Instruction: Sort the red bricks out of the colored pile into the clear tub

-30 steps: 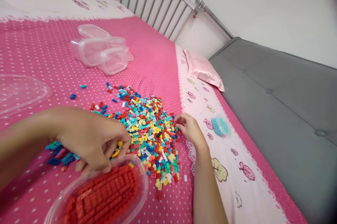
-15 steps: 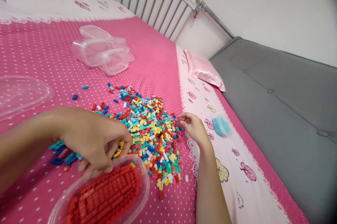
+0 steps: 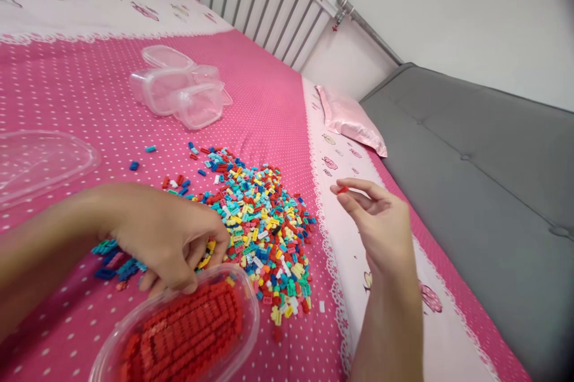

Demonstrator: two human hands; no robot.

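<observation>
Between the thumb and forefinger of the right hand (image 3: 381, 226), at the right of centre in the frame, one small red brick (image 3: 343, 190) is pinched by the fingertips, apart from the pile. The left hand (image 3: 168, 232), left of centre, bends over the upper rim of the plastic box (image 3: 252, 322); its fingers seem closed on this rim, though the undersides are hidden.

This box lies at the bottom of the frame, and inside it are red bricks (image 3: 188, 331) in close rows. Just above it, in the middle, spreads the loose pile (image 3: 262, 208) of many colours, on the pink bedsheet (image 3: 278, 113). Farther out, a transparent lid (image 3: 42, 161) lies at the left edge, and some clear containers (image 3: 156, 92) stay together in the upper left.

In my judgement, the step in hand is the taking of one brick from the pile. The next move would call for a light, exact pinch, because such a piece can slip easily, and for the box to be kept steady
</observation>
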